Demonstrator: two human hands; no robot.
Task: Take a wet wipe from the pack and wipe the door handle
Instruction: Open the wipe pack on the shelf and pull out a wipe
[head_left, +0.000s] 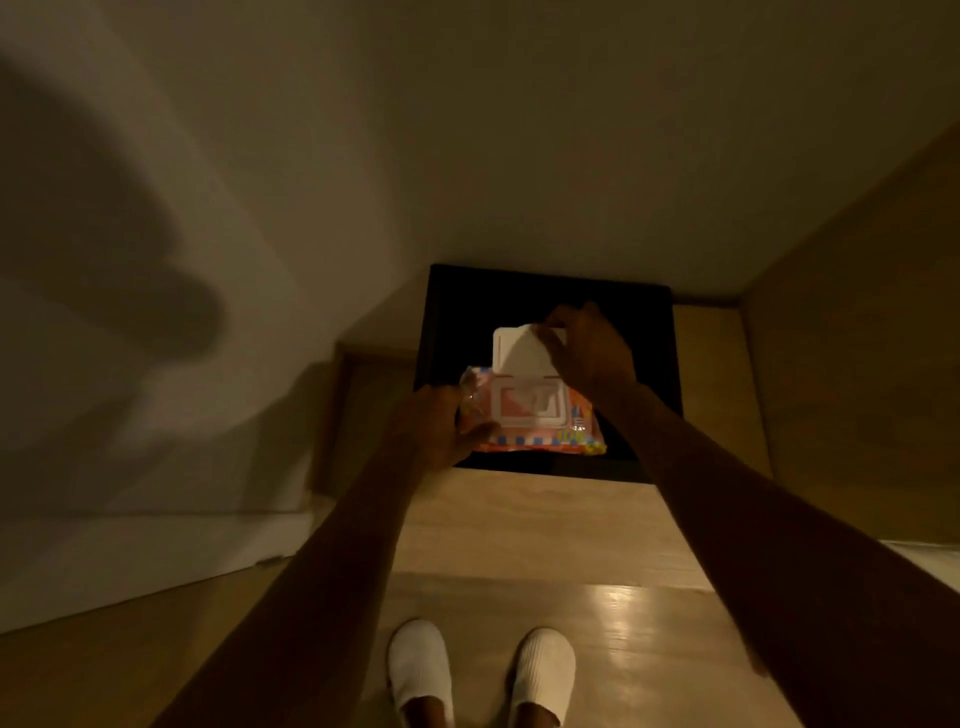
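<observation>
An orange-pink wet wipe pack (566, 436) lies on a low black table (644, 374). Its white flip lid (519, 351) stands swung open toward the far side, showing the white-framed opening (527, 405). My left hand (441, 423) grips the pack's left end and holds it down. At the lid's right edge, the fingers of my right hand (589, 348) pinch the lid. No wipe can be seen pulled out. The door handle is not in view.
A white wall (467, 156) rises behind the black table. Wooden floor (519, 525) runs toward my feet in white slippers (418, 670). A wooden panel (857, 364) stands on the right, and a white baseboard (156, 551) runs along the left.
</observation>
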